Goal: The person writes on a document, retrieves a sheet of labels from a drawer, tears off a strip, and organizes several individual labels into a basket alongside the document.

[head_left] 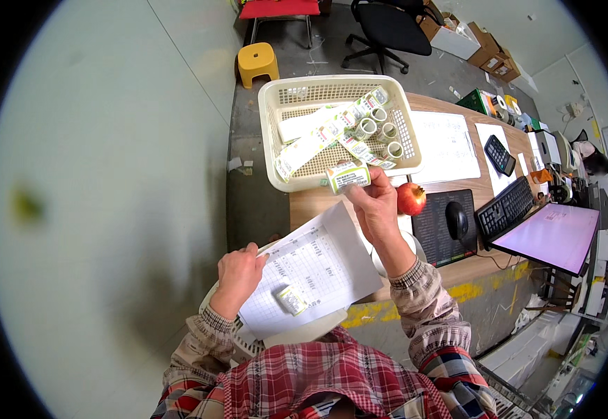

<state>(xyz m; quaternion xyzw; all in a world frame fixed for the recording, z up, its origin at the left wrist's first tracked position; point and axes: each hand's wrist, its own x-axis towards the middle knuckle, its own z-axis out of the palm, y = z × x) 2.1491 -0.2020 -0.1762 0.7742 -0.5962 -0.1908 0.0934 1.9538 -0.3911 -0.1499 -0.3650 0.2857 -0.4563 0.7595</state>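
My right hand [376, 211] pinches a small roll of printed green-and-white labels [346, 178] at the near rim of a cream plastic basket [267, 129]. Inside the basket lie several more label rolls [366, 128] and a long loose label strip [321, 138]. My left hand [238, 276] is closed on the left edge of a white sheet with a printed grid [339, 255], tilted in front of me. Another small label roll [292, 300] rests on that sheet's lower part. The fingertips of my left hand are partly hidden behind the paper.
A pomegranate [411, 200] sits just right of my right hand on the wooden desk [426, 105]. Farther right are a mouse [457, 220], keyboard [505, 208], monitor [552, 234] and calculator [499, 155]. A yellow stool [258, 64] and black chair [394, 31] stand beyond the basket.
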